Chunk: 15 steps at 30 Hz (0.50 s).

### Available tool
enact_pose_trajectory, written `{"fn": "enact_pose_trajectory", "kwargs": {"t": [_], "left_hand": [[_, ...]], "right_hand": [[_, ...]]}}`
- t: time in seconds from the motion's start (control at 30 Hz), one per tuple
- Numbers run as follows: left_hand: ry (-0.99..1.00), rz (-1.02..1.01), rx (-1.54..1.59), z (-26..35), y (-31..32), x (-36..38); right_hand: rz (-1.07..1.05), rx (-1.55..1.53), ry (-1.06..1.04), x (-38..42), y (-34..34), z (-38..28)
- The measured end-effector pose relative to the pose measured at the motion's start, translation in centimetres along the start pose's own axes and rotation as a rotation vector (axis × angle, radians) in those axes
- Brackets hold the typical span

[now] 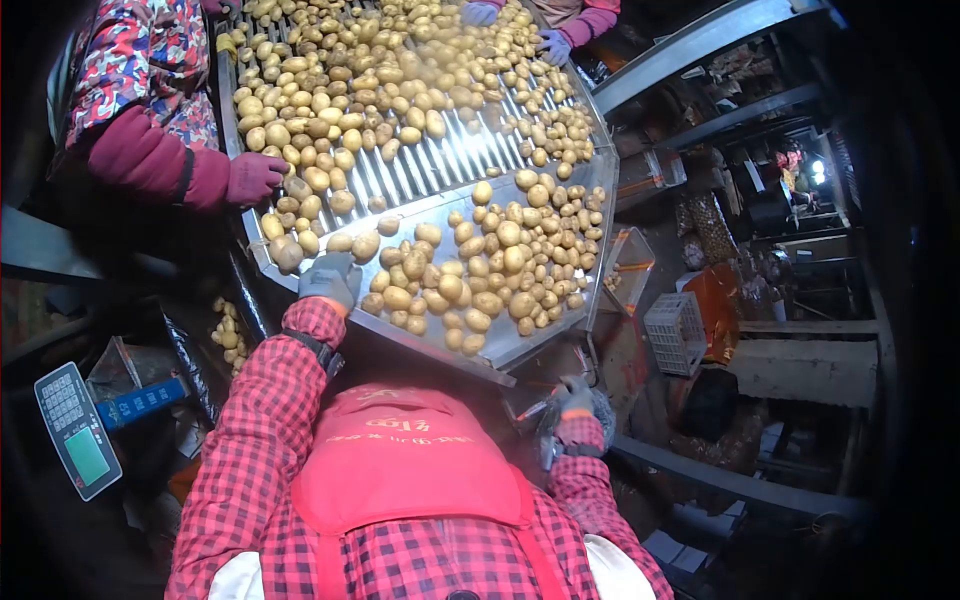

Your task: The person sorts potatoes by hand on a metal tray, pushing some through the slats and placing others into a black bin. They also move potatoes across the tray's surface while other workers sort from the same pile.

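Observation:
My left hand [332,279], in a grey glove, rests on the near left edge of the metal sorting tray [385,317]. Its fingers point forward, beside the nearest potatoes [366,245]. More potatoes [470,275] lie piled on the tray's middle and right side. Below the tray's right corner is my right hand [575,397], also gloved in grey. Its fingers look curled, and what they hold, if anything, is too dark and small to make out.
A roller conveyor [440,160] full of potatoes feeds the tray. A co-worker's gloved hand [257,179] touches its left side; another's hands [553,46] are at the far right. A weighing display [78,430] stands left, a white crate [675,333] right.

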<state>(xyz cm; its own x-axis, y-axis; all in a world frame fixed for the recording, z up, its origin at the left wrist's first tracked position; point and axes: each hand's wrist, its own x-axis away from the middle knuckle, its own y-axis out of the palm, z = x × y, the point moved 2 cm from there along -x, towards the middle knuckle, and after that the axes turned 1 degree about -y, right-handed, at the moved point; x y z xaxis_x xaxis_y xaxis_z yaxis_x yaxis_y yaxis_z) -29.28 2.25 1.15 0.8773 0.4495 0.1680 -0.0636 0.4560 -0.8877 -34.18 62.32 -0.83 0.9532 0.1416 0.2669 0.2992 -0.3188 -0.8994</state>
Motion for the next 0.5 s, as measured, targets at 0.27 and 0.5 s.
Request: {"fn": "enact_pose_trajectory", "kwargs": {"t": [0.27,0.5], "left_hand": [[-0.257,-0.085,-0.102,-0.1,0.6,-1.6],[-0.328,-0.105,-0.146,1.1,0.0,-1.4]], "right_hand": [[0.052,0.195,-0.163,-10.8,5.0,-18.5],[-0.269,0.304,-0.148,-13.5,3.2,-20.4]]}}
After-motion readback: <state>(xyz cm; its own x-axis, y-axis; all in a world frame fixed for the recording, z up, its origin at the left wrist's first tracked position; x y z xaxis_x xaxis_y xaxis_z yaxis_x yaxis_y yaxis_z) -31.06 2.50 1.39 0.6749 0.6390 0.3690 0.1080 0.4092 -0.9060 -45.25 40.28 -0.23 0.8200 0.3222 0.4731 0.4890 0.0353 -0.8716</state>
